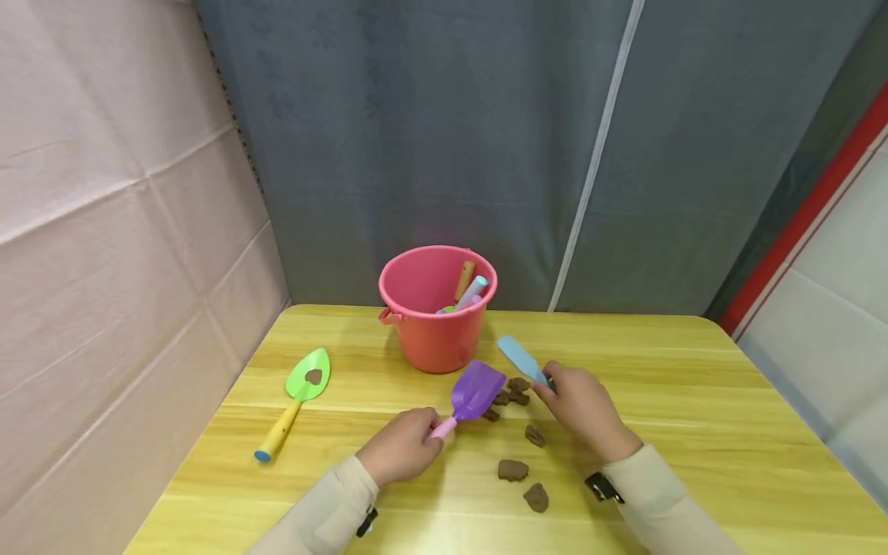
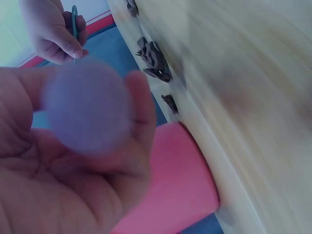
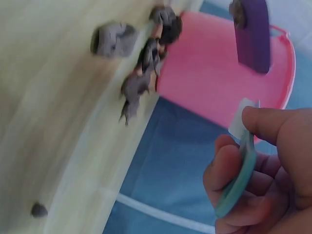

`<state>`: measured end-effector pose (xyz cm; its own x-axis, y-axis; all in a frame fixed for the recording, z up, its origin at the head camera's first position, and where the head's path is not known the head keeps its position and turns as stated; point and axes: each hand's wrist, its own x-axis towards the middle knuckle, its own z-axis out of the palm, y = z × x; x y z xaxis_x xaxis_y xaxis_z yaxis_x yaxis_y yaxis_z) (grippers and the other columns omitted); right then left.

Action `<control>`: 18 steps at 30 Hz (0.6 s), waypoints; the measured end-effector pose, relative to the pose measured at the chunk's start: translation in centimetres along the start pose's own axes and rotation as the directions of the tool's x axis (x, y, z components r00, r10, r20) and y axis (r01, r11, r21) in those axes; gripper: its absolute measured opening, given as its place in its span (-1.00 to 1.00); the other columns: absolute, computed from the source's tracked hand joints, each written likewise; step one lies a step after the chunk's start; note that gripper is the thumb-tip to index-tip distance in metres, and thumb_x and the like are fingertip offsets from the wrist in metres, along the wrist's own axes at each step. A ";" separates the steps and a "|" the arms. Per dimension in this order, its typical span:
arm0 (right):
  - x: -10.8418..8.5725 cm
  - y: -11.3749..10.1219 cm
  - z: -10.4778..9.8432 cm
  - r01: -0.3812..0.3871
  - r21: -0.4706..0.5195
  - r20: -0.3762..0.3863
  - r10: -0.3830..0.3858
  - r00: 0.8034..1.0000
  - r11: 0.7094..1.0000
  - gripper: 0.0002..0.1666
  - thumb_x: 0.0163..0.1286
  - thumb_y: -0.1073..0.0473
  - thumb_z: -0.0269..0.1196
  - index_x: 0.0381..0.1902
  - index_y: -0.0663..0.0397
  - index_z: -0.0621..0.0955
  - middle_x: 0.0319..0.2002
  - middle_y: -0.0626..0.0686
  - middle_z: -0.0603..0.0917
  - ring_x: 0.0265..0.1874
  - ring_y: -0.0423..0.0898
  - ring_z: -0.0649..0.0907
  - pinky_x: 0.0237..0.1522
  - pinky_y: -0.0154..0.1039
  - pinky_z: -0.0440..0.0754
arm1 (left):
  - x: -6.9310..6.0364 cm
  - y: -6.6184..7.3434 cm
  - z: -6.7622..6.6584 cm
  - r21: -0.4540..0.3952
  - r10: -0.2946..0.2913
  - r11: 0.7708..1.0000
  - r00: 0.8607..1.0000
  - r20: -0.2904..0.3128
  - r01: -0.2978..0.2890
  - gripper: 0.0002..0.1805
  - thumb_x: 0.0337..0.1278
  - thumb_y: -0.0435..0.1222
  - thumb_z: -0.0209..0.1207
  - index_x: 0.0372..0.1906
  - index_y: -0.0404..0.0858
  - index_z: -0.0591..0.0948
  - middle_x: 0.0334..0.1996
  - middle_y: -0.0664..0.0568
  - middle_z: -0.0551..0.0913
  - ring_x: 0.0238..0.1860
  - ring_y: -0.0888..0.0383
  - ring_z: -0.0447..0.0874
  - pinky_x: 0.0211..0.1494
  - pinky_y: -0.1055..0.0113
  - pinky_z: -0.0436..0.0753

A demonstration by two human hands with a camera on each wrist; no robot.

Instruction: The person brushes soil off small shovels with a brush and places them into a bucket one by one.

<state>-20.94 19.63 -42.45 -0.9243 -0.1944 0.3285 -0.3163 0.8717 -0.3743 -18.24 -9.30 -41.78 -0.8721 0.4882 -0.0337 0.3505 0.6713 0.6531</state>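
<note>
My left hand (image 1: 402,447) grips the pink handle of a purple toy shovel (image 1: 477,389), its blade held over the table near several brown clay lumps (image 1: 517,391). In the left wrist view the round handle end (image 2: 90,107) is blurred and hides part of the palm. My right hand (image 1: 583,405) holds a light blue toy spatula (image 1: 520,358) above the same lumps, its flat blade pointing toward the bucket. A brown bit (image 3: 237,13) shows against the purple blade in the right wrist view; whether it sticks there I cannot tell.
A pink bucket (image 1: 444,339) with several tool handles inside stands behind the lumps. At the left lies a green shovel (image 1: 308,366) with a yellow handle and a brown piece on its blade. Loose clay pieces (image 1: 513,470) lie nearer the front. A grey curtain (image 1: 416,154) hangs behind.
</note>
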 end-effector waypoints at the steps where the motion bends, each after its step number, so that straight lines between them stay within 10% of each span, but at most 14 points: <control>1: 0.0 0.2 -0.1 -0.008 0.004 -0.009 0.008 1.000 1.000 -0.78 0.36 0.15 0.34 -0.39 0.10 0.52 -0.69 -0.11 0.35 -0.75 -0.22 0.27 -0.69 -0.31 0.21 | -0.1 -0.1 0.0 0.005 0.006 1.000 1.000 -0.012 -0.006 -0.93 0.25 -0.40 0.14 -0.23 -0.31 0.60 -0.49 0.08 0.51 -0.49 0.19 0.45 -0.40 0.27 0.52; 10: -0.2 0.9 -0.1 -0.032 0.036 0.032 0.031 0.999 0.999 -0.78 0.40 0.12 0.31 -0.37 0.11 0.55 -0.72 -0.11 0.35 -0.77 -0.24 0.26 -0.71 -0.33 0.20 | 0.0 -0.6 -0.1 -0.072 -0.065 0.996 0.996 -0.061 0.061 -0.74 0.45 -0.34 -0.04 0.05 -0.36 0.57 -0.41 0.00 0.56 -0.50 0.16 0.43 -0.39 0.20 0.50; 18: -0.3 0.9 0.3 -0.030 0.036 0.043 0.028 0.999 0.999 -0.79 0.41 0.11 0.30 -0.35 0.09 0.55 -0.71 -0.12 0.35 -0.77 -0.23 0.26 -0.71 -0.33 0.20 | 0.0 -1.0 -0.1 -0.089 -0.083 0.993 0.989 -0.119 0.073 -0.72 0.17 -0.28 0.28 -0.09 -0.32 0.52 -0.51 0.04 0.51 -0.57 0.18 0.45 -0.53 0.29 0.48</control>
<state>-21.01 20.36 -43.19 -0.9412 -0.1891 0.2800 -0.2962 0.8604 -0.4146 -18.65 -10.04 -42.41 -0.9326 0.3610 0.0022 0.2543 0.6525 0.7138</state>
